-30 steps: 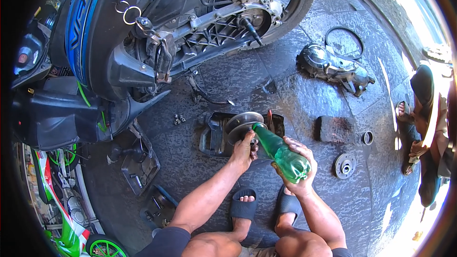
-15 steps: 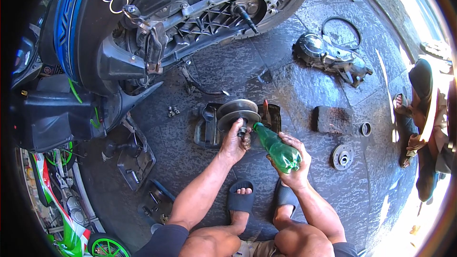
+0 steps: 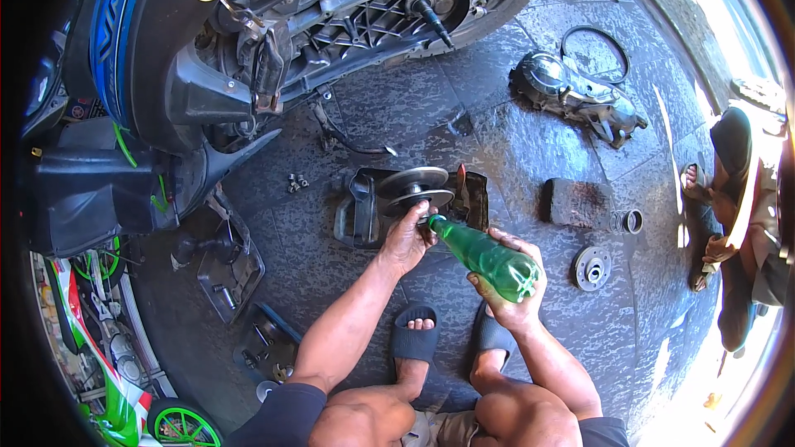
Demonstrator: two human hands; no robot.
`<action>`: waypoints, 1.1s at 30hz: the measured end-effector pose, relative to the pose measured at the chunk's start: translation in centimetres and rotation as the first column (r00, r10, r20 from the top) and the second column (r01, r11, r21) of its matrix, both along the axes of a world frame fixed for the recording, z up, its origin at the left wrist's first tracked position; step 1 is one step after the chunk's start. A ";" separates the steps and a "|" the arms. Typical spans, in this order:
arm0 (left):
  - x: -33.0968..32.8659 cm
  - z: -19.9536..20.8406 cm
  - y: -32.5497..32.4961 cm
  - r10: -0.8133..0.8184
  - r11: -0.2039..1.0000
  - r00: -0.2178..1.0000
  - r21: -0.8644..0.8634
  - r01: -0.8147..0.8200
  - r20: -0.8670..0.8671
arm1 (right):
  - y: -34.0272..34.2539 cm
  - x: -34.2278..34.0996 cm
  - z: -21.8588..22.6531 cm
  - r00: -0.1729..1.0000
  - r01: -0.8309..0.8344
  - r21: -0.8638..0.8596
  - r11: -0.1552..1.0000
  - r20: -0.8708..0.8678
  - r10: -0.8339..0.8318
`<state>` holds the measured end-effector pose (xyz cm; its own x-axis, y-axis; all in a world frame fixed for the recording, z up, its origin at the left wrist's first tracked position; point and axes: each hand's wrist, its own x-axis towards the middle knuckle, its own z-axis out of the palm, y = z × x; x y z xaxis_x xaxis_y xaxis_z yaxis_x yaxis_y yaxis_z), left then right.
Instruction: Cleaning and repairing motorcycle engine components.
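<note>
My left hand (image 3: 407, 240) is closed around the hub of a metal pulley with two round discs (image 3: 414, 180), held tilted in front of me. My right hand (image 3: 520, 310) grips a green plastic bottle (image 3: 476, 250) lying nearly level. The bottle's neck meets the hub beside my left fingertips; whether anything flows out cannot be seen. Beneath the pulley lies a dark open tray-like part (image 3: 356, 219), with a red-tipped tool (image 3: 460, 179) at its right side.
A partly dismantled scooter (image 3: 348, 41) stands at the back left. On the floor are an engine cover (image 3: 575, 95), belt (image 3: 623, 54), dark block (image 3: 577, 203), round flange (image 3: 592, 269) and tray of parts (image 3: 232, 285). Another person (image 3: 733, 223) is at the far right.
The bottle has swung flatter, its neck shifting left against the hub and its base moving right. The pulley has tipped slightly and risen a little.
</note>
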<state>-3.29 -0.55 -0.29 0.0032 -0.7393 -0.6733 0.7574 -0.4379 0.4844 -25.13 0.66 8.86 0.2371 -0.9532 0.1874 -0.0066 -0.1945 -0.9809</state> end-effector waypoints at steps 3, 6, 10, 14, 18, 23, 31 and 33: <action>-0.4 -0.1 -0.1 0.014 1.000 1.000 -0.010 -0.013 0.017 | -0.1 0.1 -0.1 1.000 0.009 0.004 1.000 0.027 -0.009; -0.8 0.3 -0.3 -0.004 1.000 0.998 -0.011 0.005 0.062 | 0.0 -0.4 -0.2 0.998 0.029 -0.011 1.000 0.058 -0.028; -0.3 -0.8 0.3 -0.075 0.996 0.969 -0.023 0.083 0.234 | -0.3 -0.7 1.1 0.985 0.114 0.051 0.992 0.126 -0.120; -0.6 -0.9 0.4 -0.130 0.991 0.830 0.045 0.126 0.543 | -1.5 -0.4 2.5 0.989 0.138 -0.034 0.990 0.056 -0.136; -1.1 -0.3 0.4 -0.157 0.988 0.765 0.089 0.130 0.625 | -2.0 0.3 2.0 0.998 0.064 -0.166 0.984 -0.007 -0.067; -1.4 0.7 0.4 -0.159 0.987 0.743 0.094 0.129 0.650 | -2.1 0.3 0.9 0.992 0.081 -0.246 0.966 -0.072 -0.102; -0.8 1.5 0.9 -0.126 0.990 0.842 0.016 0.139 0.525 | -1.6 -0.3 0.6 0.980 0.148 -0.183 0.972 -0.104 -0.169; -0.4 1.4 1.1 -0.120 0.990 0.860 -0.006 0.142 0.495 | -1.6 -0.3 0.7 0.979 0.151 -0.187 0.971 -0.107 -0.173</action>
<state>-3.69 0.60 1.15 0.2278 -0.7827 -0.5792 0.3524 -0.4883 0.7984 -25.43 -0.91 9.56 0.1139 -0.9351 0.3355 -0.1697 -0.3510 -0.9209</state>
